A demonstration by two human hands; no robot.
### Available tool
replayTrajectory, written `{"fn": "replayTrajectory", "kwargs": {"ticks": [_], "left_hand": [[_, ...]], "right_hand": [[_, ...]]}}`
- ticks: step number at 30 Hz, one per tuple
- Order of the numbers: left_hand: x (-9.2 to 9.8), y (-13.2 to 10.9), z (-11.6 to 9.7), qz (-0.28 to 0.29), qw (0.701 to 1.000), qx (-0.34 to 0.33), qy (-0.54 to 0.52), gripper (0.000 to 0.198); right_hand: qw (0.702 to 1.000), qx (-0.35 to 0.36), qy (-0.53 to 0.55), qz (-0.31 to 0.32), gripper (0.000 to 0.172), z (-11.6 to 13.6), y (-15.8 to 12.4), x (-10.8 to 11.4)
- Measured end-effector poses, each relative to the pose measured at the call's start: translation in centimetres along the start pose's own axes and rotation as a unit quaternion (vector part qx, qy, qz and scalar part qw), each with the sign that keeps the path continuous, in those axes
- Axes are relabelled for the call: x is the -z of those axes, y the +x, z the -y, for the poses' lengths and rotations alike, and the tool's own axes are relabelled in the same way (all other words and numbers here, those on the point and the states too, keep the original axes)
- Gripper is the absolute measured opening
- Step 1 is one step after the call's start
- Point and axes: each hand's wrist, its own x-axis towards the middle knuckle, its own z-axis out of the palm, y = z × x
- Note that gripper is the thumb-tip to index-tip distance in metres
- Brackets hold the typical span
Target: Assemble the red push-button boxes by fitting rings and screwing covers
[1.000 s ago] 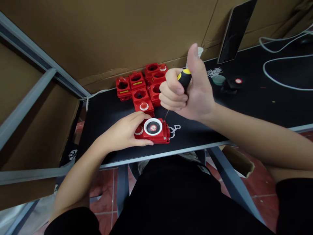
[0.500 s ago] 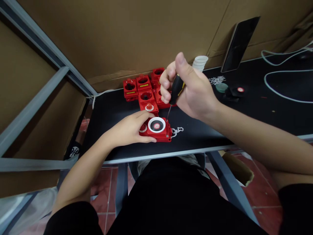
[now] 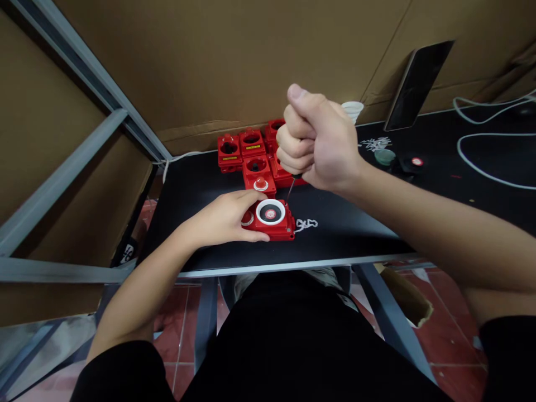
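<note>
While the red unit [image 3: 277, 230] is braced on the worktop [image 3: 343, 229] by the left grip [image 3: 224, 218], clasped around its 9 o'clock end, a screwdriver [image 3: 290, 191] is held in the right grip [image 3: 315, 137], clenched in a fist about the handle. The shaft is directed down to the unit's 1 o'clock corner; whether a screw is engaged there cannot be told. On the unit, a white ring [image 3: 258, 213] and a black disc [image 3: 263, 214] are found seated. A white chain [image 3: 307, 224] is noted at 3 o'clock. Fastening of this unit is judged to be partly done; corners beneath the left grip are hidden and cannot be checked. A group of red housings [image 3: 249, 180] is sited at 11 to 12 o'clock from the unit; dark openings are seen in several, with no such disc fitted, so work on these is judged outstanding. Loose white pieces [image 3: 376, 144] and a green dish [image 3: 383, 157] are recorded at 2 o'clock.
</note>
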Motion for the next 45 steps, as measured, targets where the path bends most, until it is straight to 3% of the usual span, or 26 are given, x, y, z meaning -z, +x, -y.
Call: {"fn": "replayTrajectory", "kwargs": {"ticks": [3, 5, 9, 12, 14, 18, 22, 24, 27, 30, 32, 35, 37, 39, 42, 45], "left_hand": [[0.2, -0.1, 0.2, 0.002, 1.000, 0.000, -0.005, 0.069], [0.5, -0.1, 0.3, 0.004, 1.000, -0.003, -0.013, 0.068], [1.0, -0.1, 0.3, 0.030, 0.999, -0.008, -0.043, 0.066], [1.1, -0.1, 0.2, 0.037, 0.998, -0.002, -0.052, 0.066], [1.0, -0.1, 0.2, 0.029, 0.999, -0.001, -0.046, 0.066], [0.5, -0.1, 0.0, 0.016, 0.999, -0.012, -0.046, 0.065], [0.1, -0.2, -0.3, 0.000, 1.000, 0.000, -0.029, 0.065], [-0.1, -0.2, -0.3, -0.008, 1.000, 0.000, -0.023, 0.067], [-0.2, -0.2, -0.3, -0.009, 1.000, 0.001, -0.025, 0.067], [-0.1, -0.2, -0.1, -0.008, 1.000, -0.002, -0.026, 0.070], [-0.1, -0.2, 0.0, -0.006, 1.000, -0.008, -0.028, 0.072], [0.1, -0.1, 0.1, -0.001, 1.000, -0.010, -0.030, 0.072], [0.1, -0.1, 0.2, 0.000, 0.999, -0.005, -0.031, 0.073], [0.2, -0.1, 0.2, 0.003, 0.999, 0.001, -0.032, 0.073], [0.2, -0.2, 0.2, 0.000, 1.000, 0.009, -0.022, 0.070], [0.2, -0.3, 0.0, -0.009, 1.000, 0.010, -0.007, 0.066]], "right_hand": [[0.997, -0.026, 0.006, 0.069, 0.080, -0.1, 0.7, 0.6], [0.988, -0.037, 0.025, 0.149, 0.080, -0.3, 1.2, 1.3], [0.929, -0.054, 0.098, 0.352, 0.073, -0.7, 2.3, 2.8], [0.894, -0.072, 0.112, 0.429, 0.068, -0.4, 2.6, 2.8], [0.916, -0.083, 0.063, 0.387, 0.063, 0.0, 2.3, 2.3], [0.982, -0.050, -0.039, 0.176, 0.053, 0.4, 0.7, 0.6], [1.000, 0.017, -0.014, 0.018, 0.053, -0.5, -0.8, -0.8], [0.999, 0.043, -0.002, -0.028, 0.060, -0.8, -1.1, -1.4], [0.998, 0.049, 0.004, -0.031, 0.074, -0.8, -1.1, -1.8], [0.999, 0.037, 0.011, 0.033, 0.079, -0.6, -0.3, -1.1], [0.991, 0.008, 0.028, 0.134, 0.078, -0.6, 0.6, -0.1], [0.923, -0.048, 0.071, 0.374, 0.076, -0.6, 2.2, 1.7], [0.880, -0.069, 0.079, 0.464, 0.076, -0.4, 2.8, 2.3], [0.900, -0.073, 0.056, 0.427, 0.074, -0.2, 2.9, 2.2], [0.973, -0.037, -0.015, 0.227, 0.067, 0.2, 2.0, 0.8], [0.998, 0.026, -0.049, 0.027, 0.057, 0.2, 0.6, -0.9]]}}
